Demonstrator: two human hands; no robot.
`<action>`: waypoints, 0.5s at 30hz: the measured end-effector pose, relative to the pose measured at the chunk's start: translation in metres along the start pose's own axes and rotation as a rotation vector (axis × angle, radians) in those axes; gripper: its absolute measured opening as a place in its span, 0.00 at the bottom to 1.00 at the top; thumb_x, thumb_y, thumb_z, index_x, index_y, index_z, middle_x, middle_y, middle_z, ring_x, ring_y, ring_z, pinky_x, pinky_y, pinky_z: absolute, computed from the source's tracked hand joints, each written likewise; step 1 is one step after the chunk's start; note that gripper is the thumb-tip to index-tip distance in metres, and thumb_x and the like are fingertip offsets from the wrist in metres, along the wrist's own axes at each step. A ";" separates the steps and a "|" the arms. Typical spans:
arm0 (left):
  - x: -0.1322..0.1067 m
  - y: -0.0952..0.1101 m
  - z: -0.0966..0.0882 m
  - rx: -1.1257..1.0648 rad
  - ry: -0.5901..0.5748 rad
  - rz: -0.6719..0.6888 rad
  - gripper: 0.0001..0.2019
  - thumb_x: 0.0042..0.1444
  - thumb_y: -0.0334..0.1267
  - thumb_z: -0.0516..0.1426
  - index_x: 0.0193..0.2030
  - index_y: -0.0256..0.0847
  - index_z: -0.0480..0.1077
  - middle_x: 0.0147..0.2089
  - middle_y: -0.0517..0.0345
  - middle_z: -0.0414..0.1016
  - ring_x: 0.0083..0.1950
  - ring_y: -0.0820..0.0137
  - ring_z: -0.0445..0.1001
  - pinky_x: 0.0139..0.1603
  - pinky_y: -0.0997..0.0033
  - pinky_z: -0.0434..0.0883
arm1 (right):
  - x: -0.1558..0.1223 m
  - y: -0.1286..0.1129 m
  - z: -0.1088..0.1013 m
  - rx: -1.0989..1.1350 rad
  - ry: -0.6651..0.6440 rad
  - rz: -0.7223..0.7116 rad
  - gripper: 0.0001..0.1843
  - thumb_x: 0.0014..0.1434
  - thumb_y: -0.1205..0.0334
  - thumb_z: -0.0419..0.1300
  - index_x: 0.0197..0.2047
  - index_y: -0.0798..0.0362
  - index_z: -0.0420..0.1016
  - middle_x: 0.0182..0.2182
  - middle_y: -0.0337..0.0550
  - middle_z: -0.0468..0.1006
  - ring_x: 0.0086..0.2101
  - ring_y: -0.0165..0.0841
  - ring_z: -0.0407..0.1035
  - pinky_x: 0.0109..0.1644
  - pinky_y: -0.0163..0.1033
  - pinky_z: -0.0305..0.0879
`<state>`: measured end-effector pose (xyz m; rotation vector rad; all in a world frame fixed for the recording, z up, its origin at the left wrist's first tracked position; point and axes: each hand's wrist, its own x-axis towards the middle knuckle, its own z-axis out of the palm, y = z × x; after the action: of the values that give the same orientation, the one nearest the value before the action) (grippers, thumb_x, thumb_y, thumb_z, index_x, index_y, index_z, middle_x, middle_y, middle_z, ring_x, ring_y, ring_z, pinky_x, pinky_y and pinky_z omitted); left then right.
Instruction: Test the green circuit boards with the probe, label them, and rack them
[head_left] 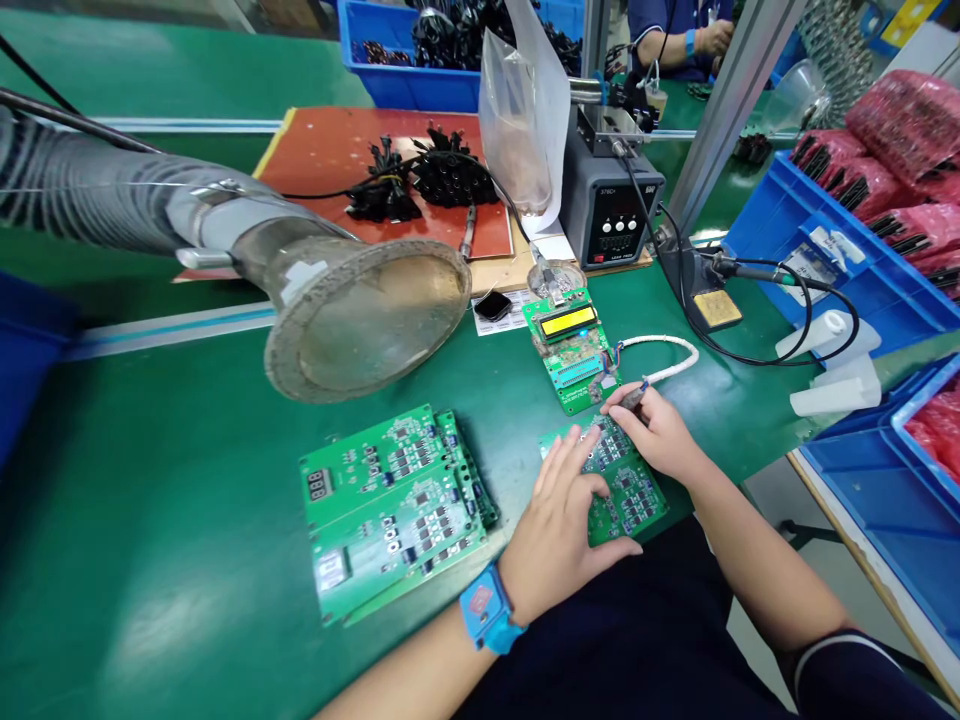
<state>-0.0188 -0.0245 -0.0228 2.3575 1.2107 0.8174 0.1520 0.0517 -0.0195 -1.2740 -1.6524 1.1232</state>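
Observation:
A green circuit board [636, 492] lies at the table's front edge, partly covered by both hands. My left hand [559, 525] rests on its left part, fingers stretched out and thumb apart; a blue wrist strap [489, 608] is around that wrist. Pinched in the fingers of my right hand [660, 432] is a dark probe-like connector [634, 397], held at the board's top edge. From it a white sleeved cable [679, 372] loops to a green test board [568, 350] with a lit yellow display and a teal socket. To the left, more green circuit boards [397, 510] lie stacked.
A fume extraction hood [367, 320] hangs at the left. Behind stand a soldering station [611, 205], its iron stand [701, 290] and a blue bin of cables [412, 85]. Blue crates [862, 265] with red-wrapped packs line the right. Across the table is another person's hand [714, 38].

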 end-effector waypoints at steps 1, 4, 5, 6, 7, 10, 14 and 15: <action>0.000 0.001 0.000 0.014 0.025 -0.014 0.26 0.43 0.49 0.67 0.41 0.40 0.60 0.65 0.29 0.57 0.69 0.45 0.48 0.63 0.35 0.56 | 0.000 0.000 0.000 -0.007 0.001 0.002 0.07 0.60 0.60 0.55 0.40 0.52 0.68 0.36 0.43 0.76 0.37 0.33 0.71 0.44 0.40 0.67; -0.001 0.002 0.001 0.044 0.064 -0.050 0.32 0.40 0.53 0.67 0.46 0.38 0.59 0.64 0.27 0.57 0.68 0.42 0.51 0.62 0.33 0.57 | 0.000 -0.001 0.000 -0.028 0.000 0.009 0.06 0.60 0.60 0.55 0.39 0.52 0.68 0.35 0.42 0.76 0.36 0.33 0.71 0.42 0.39 0.67; 0.000 0.002 0.001 0.056 0.059 -0.058 0.36 0.40 0.54 0.67 0.50 0.37 0.59 0.65 0.26 0.57 0.68 0.42 0.52 0.61 0.33 0.58 | 0.000 -0.002 0.000 -0.032 0.000 0.009 0.06 0.60 0.60 0.55 0.39 0.52 0.68 0.35 0.42 0.76 0.36 0.33 0.71 0.42 0.39 0.67; 0.000 0.002 0.001 0.072 0.045 -0.062 0.40 0.39 0.55 0.67 0.54 0.35 0.57 0.65 0.26 0.56 0.67 0.41 0.53 0.61 0.33 0.58 | 0.000 -0.002 0.000 -0.035 0.000 0.007 0.06 0.60 0.60 0.55 0.39 0.52 0.68 0.35 0.42 0.76 0.36 0.33 0.71 0.42 0.39 0.67; 0.000 0.001 0.001 0.089 0.026 -0.065 0.43 0.39 0.56 0.67 0.57 0.33 0.56 0.65 0.26 0.56 0.67 0.41 0.53 0.62 0.33 0.58 | 0.000 -0.002 0.000 -0.038 -0.001 0.004 0.05 0.60 0.60 0.54 0.38 0.52 0.68 0.35 0.42 0.76 0.36 0.33 0.71 0.42 0.40 0.67; 0.001 0.000 0.001 0.118 -0.015 -0.076 0.44 0.40 0.56 0.66 0.59 0.33 0.57 0.66 0.28 0.55 0.67 0.42 0.53 0.63 0.35 0.57 | 0.000 -0.003 0.000 -0.046 -0.004 -0.001 0.05 0.60 0.60 0.54 0.38 0.51 0.67 0.35 0.43 0.76 0.36 0.33 0.71 0.42 0.40 0.67; 0.000 -0.001 0.002 0.120 -0.016 -0.074 0.39 0.43 0.56 0.64 0.57 0.34 0.60 0.67 0.31 0.54 0.68 0.43 0.52 0.64 0.36 0.56 | 0.000 -0.005 0.000 -0.043 0.002 0.009 0.05 0.60 0.60 0.54 0.38 0.52 0.68 0.34 0.42 0.77 0.36 0.33 0.71 0.42 0.40 0.68; 0.000 -0.001 0.002 0.126 -0.016 -0.067 0.39 0.44 0.57 0.63 0.57 0.34 0.60 0.67 0.31 0.54 0.68 0.43 0.52 0.63 0.36 0.56 | 0.000 -0.005 0.000 -0.041 0.003 0.011 0.06 0.59 0.60 0.54 0.39 0.52 0.68 0.34 0.42 0.77 0.36 0.33 0.71 0.42 0.40 0.68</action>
<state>-0.0181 -0.0245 -0.0249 2.4029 1.3633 0.7182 0.1501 0.0507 -0.0150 -1.3110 -1.6763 1.0987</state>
